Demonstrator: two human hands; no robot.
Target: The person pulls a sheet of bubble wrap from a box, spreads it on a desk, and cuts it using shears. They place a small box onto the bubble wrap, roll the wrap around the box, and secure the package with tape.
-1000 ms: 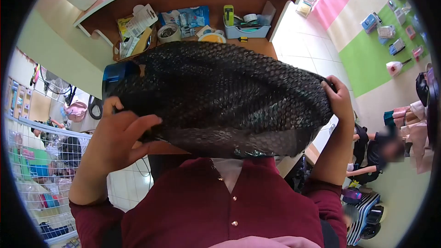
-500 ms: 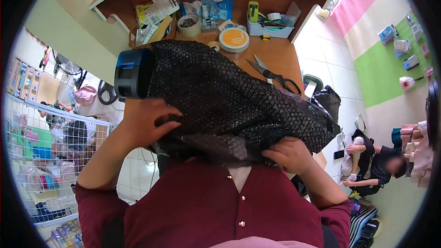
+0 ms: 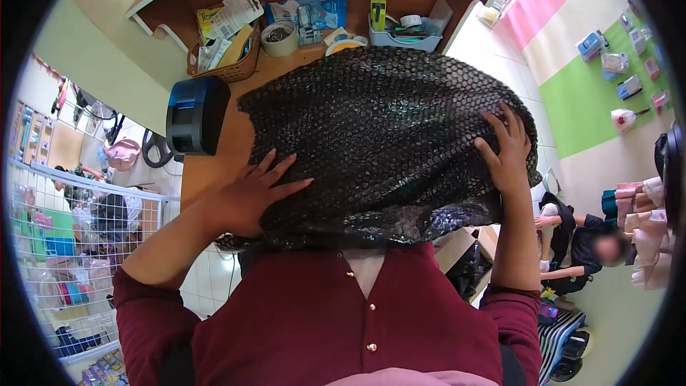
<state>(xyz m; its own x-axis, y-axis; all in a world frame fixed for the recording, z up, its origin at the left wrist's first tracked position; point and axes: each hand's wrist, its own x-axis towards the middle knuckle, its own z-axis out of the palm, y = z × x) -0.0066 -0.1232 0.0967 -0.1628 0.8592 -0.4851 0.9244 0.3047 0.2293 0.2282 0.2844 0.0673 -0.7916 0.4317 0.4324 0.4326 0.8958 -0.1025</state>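
Observation:
A big sheet of black bubble wrap (image 3: 371,129) lies spread over the wooden desk (image 3: 204,182), its near edge at the person's chest. My left hand (image 3: 250,193) rests on its left part, fingers spread. On the right part lies my right hand (image 3: 509,146), also with fingers apart and palm down. Neither hand grips anything. Whatever is beneath the wrap is hidden, and the scissors are out of sight.
Left of the wrap stands a black and blue device (image 3: 196,116). Behind are a wicker basket (image 3: 227,71), a tape roll (image 3: 279,38) and a blue tray (image 3: 406,41). A person (image 3: 582,243) sits at the right; a wire rack (image 3: 86,257) stands left.
The bubble wrap has been spread flatter and wider, now covering the scissors and part of the round tub. My right hand has moved up and right and opened; my left fingers have spread.

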